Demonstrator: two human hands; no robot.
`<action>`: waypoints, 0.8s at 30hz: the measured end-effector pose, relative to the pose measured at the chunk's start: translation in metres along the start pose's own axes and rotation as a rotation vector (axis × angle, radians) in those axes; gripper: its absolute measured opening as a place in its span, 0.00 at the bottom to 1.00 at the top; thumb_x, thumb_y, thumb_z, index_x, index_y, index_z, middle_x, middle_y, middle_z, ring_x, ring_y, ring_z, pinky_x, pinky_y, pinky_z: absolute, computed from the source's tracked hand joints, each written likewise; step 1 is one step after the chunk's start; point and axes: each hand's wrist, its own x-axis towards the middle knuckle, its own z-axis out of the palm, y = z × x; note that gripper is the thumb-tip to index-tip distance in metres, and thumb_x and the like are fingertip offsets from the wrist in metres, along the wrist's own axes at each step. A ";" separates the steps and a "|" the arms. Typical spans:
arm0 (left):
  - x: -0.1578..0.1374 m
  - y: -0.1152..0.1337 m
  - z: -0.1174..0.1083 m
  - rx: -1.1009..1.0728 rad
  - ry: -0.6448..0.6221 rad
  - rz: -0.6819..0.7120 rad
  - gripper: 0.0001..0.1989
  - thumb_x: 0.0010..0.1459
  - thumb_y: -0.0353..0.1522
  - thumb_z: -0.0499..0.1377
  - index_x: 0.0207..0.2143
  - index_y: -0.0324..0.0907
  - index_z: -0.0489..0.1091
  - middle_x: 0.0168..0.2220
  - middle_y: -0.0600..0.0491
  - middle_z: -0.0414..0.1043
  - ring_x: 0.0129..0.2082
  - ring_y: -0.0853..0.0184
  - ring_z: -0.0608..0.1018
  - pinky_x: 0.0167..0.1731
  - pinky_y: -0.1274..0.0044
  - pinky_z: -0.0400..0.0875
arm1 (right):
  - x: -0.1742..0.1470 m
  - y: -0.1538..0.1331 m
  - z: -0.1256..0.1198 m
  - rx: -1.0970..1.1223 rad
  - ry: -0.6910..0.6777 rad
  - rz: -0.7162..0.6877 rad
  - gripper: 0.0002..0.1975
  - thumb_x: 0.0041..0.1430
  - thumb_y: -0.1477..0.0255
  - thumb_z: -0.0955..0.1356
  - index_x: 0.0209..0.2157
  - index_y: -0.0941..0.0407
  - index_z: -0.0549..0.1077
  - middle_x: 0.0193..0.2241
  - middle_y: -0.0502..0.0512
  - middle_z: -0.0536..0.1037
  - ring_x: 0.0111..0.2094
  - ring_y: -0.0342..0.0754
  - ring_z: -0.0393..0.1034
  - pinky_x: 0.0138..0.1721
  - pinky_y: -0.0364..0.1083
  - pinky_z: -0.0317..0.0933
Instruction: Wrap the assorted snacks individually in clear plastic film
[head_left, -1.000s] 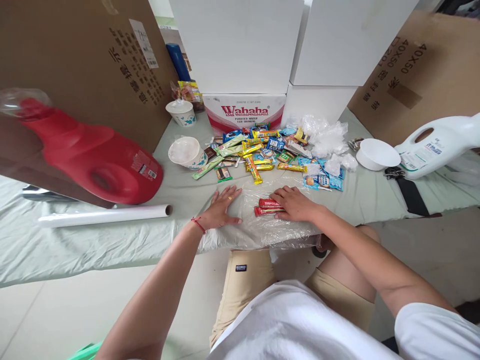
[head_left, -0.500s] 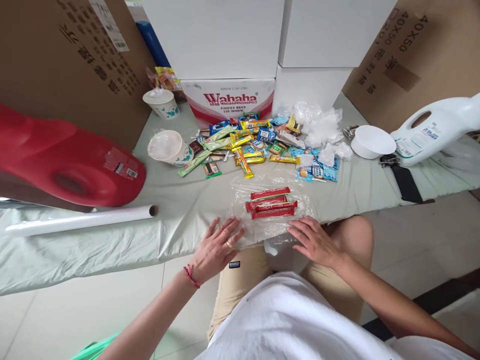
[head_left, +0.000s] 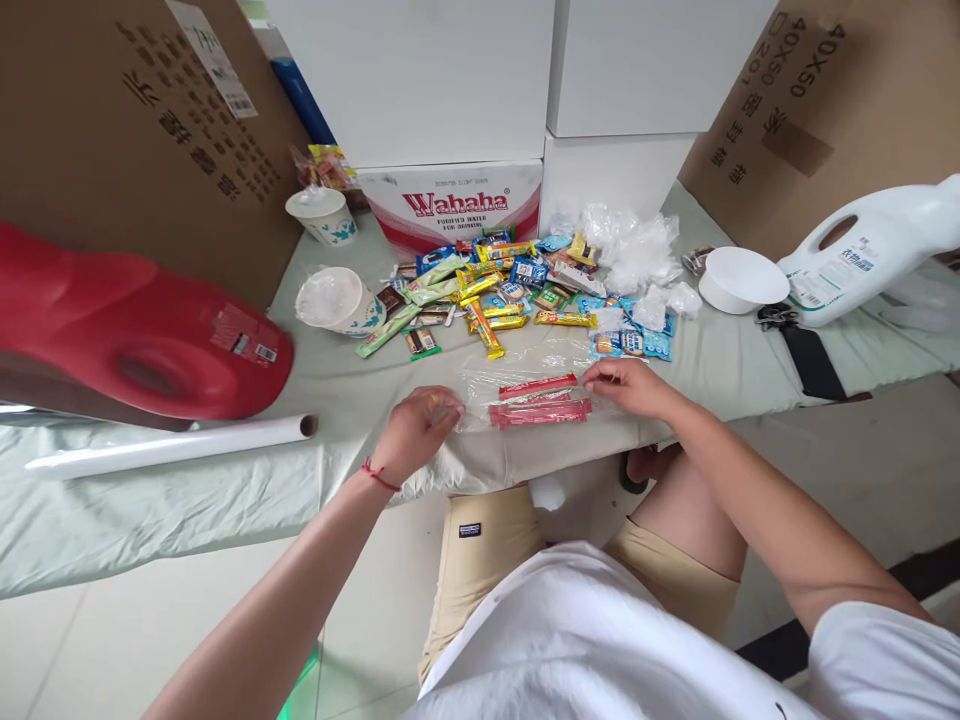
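Note:
Several red-wrapped snack bars (head_left: 538, 411) lie stacked side by side near the table's front edge. A sheet of clear plastic film (head_left: 480, 384) lies under them, and its near part is folded over the lower bars. My left hand (head_left: 418, 428) is closed in a pinch on the film's left edge, beside the bars. On the other side, my right hand (head_left: 624, 386) pinches the film close to the bars' right ends. The film between the fingers is thin and hard to see.
Behind the film lies a heap of mixed snacks (head_left: 491, 290) with crumpled clear plastic (head_left: 637, 250). Paper cups (head_left: 341, 302) and a red jug (head_left: 150, 330) stand left, near a white roll (head_left: 180, 445). At right are a white bowl (head_left: 744, 280), a white bottle (head_left: 862, 250) and a black phone-like slab (head_left: 811, 362).
Both hands have moved from lying flat at the film's near edge up to the bars' two ends, fingers now pinched. The film's near part has come over the lower bars.

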 end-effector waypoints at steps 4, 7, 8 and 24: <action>0.030 -0.003 0.010 0.155 -0.062 -0.193 0.16 0.60 0.43 0.54 0.34 0.45 0.78 0.39 0.45 0.82 0.49 0.51 0.80 0.50 0.63 0.75 | 0.038 0.016 0.009 -0.091 -0.016 0.104 0.09 0.62 0.69 0.68 0.38 0.57 0.81 0.32 0.53 0.81 0.33 0.47 0.72 0.37 0.44 0.61; 0.032 -0.005 0.016 0.213 0.016 -0.201 0.15 0.59 0.40 0.55 0.36 0.43 0.78 0.42 0.42 0.80 0.51 0.48 0.78 0.54 0.60 0.73 | 0.050 0.023 0.023 -0.203 0.002 0.115 0.09 0.63 0.73 0.67 0.38 0.58 0.80 0.35 0.55 0.82 0.36 0.47 0.73 0.39 0.43 0.61; 0.028 -0.004 0.017 0.218 0.106 -0.189 0.15 0.59 0.39 0.55 0.39 0.42 0.79 0.45 0.40 0.79 0.53 0.47 0.77 0.56 0.58 0.72 | 0.050 0.024 0.028 -0.240 0.019 0.120 0.09 0.64 0.73 0.67 0.38 0.58 0.80 0.37 0.56 0.82 0.38 0.48 0.74 0.41 0.43 0.61; 0.017 0.088 0.079 0.351 -0.050 0.248 0.20 0.71 0.30 0.51 0.60 0.41 0.73 0.61 0.45 0.77 0.61 0.54 0.77 0.61 0.60 0.67 | 0.081 0.001 0.010 -0.534 -0.014 0.086 0.18 0.56 0.82 0.68 0.47 0.58 0.81 0.47 0.63 0.80 0.50 0.56 0.71 0.53 0.49 0.61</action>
